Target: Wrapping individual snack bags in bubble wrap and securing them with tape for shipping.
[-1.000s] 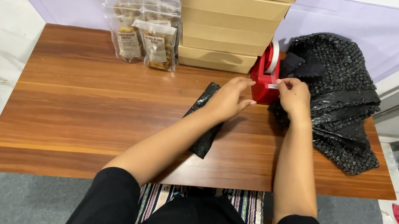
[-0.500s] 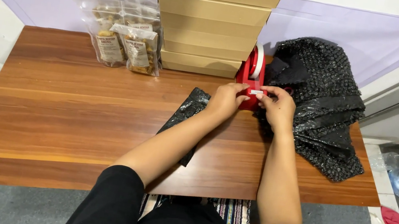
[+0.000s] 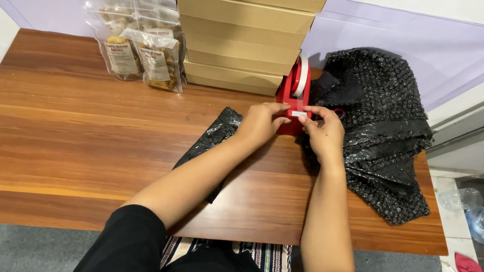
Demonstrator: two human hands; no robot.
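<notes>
While a short strip of tape stretches just above frame centre, I see the left hand and right hand each holding one end in a pinching grip. Directly behind stands the red tape dispenser on the wooden bench. A black wrapped packet lies under the left forearm, black bubble wrap right, cardboard boxes above.

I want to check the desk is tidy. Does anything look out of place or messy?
Mostly tidy. Only the crumpled black bubble wrap sheet looks untidy: it hangs over the right edge of the brown wooden table. The stacked cardboard boxes stand straight.
</notes>
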